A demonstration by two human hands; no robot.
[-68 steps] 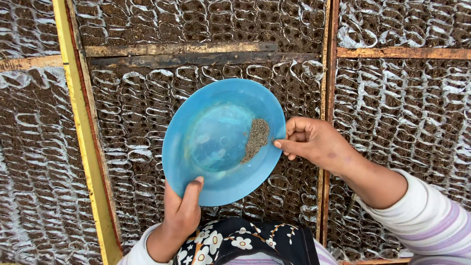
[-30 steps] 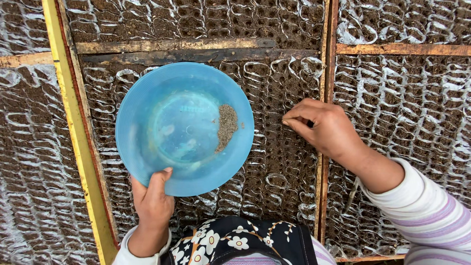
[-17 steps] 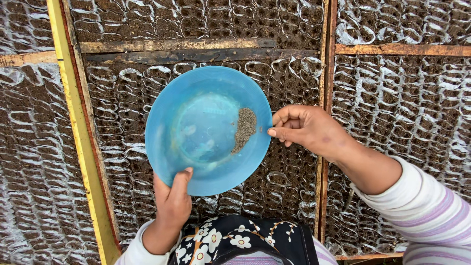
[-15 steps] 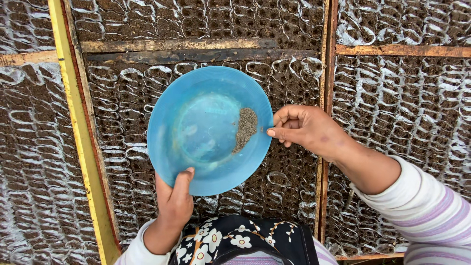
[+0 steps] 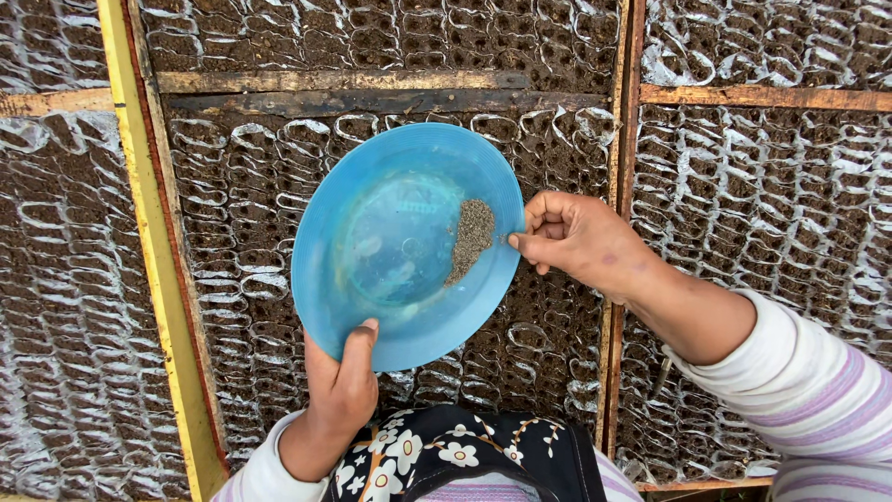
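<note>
1. The blue plastic plate (image 5: 395, 251) is held in the air over the seedling bed, tilted a little, with a small heap of fine grey-brown seed (image 5: 472, 237) lying near its right rim.
2. The plate looks light, thin and somewhat flexible, with a smooth, likely slippery surface; a tilt too far would probably send the loose seed sliding off. The rim is the sensible place to take hold, as the near edge shows.
3. The left hand (image 5: 342, 390) has its grip pressed on the plate's near rim, thumb on top and the fingers hidden beneath.
4. The right hand (image 5: 578, 237) sits at the plate's right rim, thumb and forefinger pressed together; whether they pinch any seed is too small to tell.
5. Below lie rows of small soil-filled plastic sleeves (image 5: 251, 232), packed tight.
6. A yellow bar (image 5: 149, 242) runs along the left, and wooden slats (image 5: 344, 82) divide the beds.
7. A striped sleeve (image 5: 818, 390) covers the right forearm; dark floral cloth (image 5: 446, 460) shows at the bottom edge.
</note>
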